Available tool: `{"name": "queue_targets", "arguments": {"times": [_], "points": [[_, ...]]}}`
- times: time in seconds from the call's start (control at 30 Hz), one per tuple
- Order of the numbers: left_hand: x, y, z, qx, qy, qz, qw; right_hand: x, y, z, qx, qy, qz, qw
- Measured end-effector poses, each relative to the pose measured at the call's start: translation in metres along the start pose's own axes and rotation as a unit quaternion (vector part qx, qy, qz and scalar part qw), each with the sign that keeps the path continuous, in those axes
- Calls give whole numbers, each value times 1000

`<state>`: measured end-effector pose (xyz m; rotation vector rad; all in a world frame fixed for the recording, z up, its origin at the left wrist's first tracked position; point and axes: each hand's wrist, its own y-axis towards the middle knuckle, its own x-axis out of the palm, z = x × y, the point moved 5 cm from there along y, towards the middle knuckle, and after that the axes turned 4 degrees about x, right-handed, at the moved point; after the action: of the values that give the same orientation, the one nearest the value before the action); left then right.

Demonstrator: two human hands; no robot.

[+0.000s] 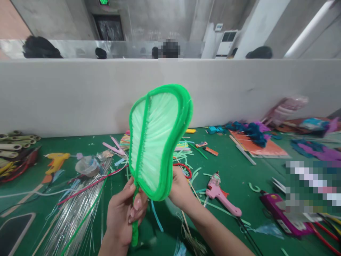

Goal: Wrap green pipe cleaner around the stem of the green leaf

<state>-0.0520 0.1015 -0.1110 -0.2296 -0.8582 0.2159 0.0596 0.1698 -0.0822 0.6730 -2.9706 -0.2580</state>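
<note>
A green leaf-shaped piece (156,138) stands upright in front of me, with a thick fuzzy rim, a fuzzy midrib and pale, shiny filling. Its bright green stem (135,233) runs down through my left hand (128,209), whose fingers are wrapped round it just below the leaf. My right hand (179,186) is behind the leaf's lower right edge; the leaf hides its fingers, so I cannot tell whether they grip it. A red loop (188,170) shows beside that hand. Close to my right forearm lies a pink glue gun (222,197).
Clear thin strips (77,213) spread at the left, near a yellow glue gun (55,161) and a plastic cup (87,165). A phone (16,231) lies front left. A magenta device (285,215) lies right. A white partition (80,96) borders the green table (80,142).
</note>
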Motion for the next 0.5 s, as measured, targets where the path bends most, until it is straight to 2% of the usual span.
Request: {"name": "queue_targets", "arguments": {"times": [0.13,0.23,0.3,0.4,0.5], "points": [[6,3,2,3,2,-26,1000,-10,2,-4,-22,-26,4,999],[9,5,12,63,64,-22,996,-14,-1,-11,-48,-39,-36,997],[10,4,16,99,109,-8,989,-12,-4,-12,-24,-6,-78,997],[12,3,14,102,143,10,984,-3,-7,-11,40,79,-139,986],[15,3,10,110,179,29,977,3,-5,-12,59,120,-132,982]]}}
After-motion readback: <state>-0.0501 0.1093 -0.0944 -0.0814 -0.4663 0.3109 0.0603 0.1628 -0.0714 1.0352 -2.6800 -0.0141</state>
